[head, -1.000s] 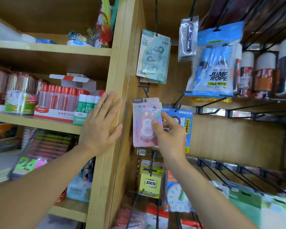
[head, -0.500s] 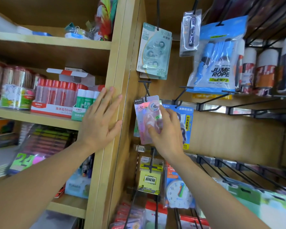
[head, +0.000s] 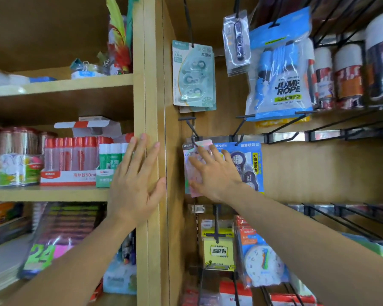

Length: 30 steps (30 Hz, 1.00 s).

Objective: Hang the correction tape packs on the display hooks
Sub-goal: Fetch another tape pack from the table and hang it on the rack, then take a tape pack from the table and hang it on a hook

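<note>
1. The pink holographic correction tape pack (head: 194, 189) is seen at the black wire display hook (head: 192, 129), top edge at the hook's tip, just beside the blue card pack (head: 251, 160); whether its hole is threaded cannot be told
2. The right hand (head: 216, 174) is laid on the pack, fingers spread and fairly straight; the left hand (head: 135, 182) is pressed flat on the wooden shelf upright (head: 150, 85)
3. The pack is best kept square and slid back along the wire before being released
4. Since a second ago, the pack is raised from below the hook; the pinch is replaced by flat fingers; the left hand is unmoved
</note>
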Available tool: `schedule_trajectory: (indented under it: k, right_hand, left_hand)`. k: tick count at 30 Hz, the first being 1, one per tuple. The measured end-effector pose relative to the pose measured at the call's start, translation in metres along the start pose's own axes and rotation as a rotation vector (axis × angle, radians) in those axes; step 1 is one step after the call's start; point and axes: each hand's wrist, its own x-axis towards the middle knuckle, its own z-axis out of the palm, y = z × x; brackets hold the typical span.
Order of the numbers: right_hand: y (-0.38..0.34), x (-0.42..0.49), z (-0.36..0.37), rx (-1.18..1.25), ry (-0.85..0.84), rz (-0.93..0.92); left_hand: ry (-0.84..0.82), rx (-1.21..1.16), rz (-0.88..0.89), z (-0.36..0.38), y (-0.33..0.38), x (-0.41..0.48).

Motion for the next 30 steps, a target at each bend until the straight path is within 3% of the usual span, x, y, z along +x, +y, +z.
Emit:
schedule_trajectory:
  k: [6,14,18,22,27,30]
  right_hand:
    - [0.013,0.012,-0.001,0.066,-0.155,-0.033]
    - [-0.003,-0.071,-0.039,0.448,0.08,-0.069]
    - [-0.003,-0.134,-0.052,0.638,0.185,-0.014]
    - [-0.006,-0.196,-0.045,0.701,0.166,0.011]
    - [-0.019,-0.279,-0.019,0.75,0.077,0.063]
    - [-0.03,-0.318,0.002,0.8,-0.001,0.134]
  left_hand:
    - [-0.02,0.013,-0.004,-0.001,-0.001,0.002]
    - [-0.101,0.098,-0.027,-0.009,0.006,0.005]
    - [-0.143,-0.01,-0.097,-0.028,0.022,0.005]
    - [-0.075,-0.117,-0.025,-0.053,0.041,-0.02]
    - [-0.329,-0.277,0.111,-0.06,0.079,-0.112]
    - [-0.481,-0.373,0.094,-0.064,0.103,-0.166]
